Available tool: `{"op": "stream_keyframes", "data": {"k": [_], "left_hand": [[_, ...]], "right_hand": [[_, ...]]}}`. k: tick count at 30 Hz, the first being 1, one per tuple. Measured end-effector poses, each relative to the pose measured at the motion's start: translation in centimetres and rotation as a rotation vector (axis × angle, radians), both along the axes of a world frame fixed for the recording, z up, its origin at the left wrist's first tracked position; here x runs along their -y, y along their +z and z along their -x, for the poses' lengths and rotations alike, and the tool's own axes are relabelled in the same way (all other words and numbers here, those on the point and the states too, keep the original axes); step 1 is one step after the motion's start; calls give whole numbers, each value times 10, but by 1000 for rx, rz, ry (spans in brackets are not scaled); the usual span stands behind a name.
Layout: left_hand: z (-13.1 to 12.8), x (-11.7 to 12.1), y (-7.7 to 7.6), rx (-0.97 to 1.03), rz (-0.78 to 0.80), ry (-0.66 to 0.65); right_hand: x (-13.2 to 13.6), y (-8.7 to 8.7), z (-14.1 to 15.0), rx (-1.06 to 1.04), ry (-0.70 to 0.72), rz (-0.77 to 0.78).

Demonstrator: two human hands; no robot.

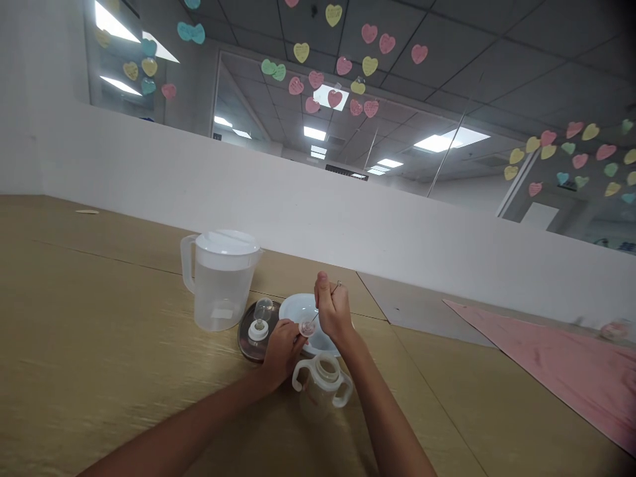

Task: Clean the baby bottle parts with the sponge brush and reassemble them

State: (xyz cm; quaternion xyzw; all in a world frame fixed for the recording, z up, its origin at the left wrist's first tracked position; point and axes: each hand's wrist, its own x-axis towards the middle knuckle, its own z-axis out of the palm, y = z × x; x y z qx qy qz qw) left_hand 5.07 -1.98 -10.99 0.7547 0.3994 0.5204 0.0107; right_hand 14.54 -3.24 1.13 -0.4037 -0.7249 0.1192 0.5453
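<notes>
Item: small clear disc (307, 328), held above the white plate (297, 306), light and likely slippery, so you keep it pinched at the rim in your nearly closed left hand (282, 351). Your right hand (334, 308) pinches a thin metal pin (338, 286) against it.

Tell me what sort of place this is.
Most likely an office or shared workroom rather than a home. It has a tiled drop ceiling with flush panel lights, paper hearts stuck on glass, and a long wood-grain table.
</notes>
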Motion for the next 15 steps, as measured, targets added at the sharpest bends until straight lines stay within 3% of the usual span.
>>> {"op": "stream_keyframes", "data": {"k": [9, 15], "left_hand": [[-1, 4, 6, 6, 42, -16], [-1, 10, 14, -6, 90, -41]], "right_hand": [[-1, 4, -7, 106, -112, -85], [-1, 1, -5, 54, -85, -40]]}}
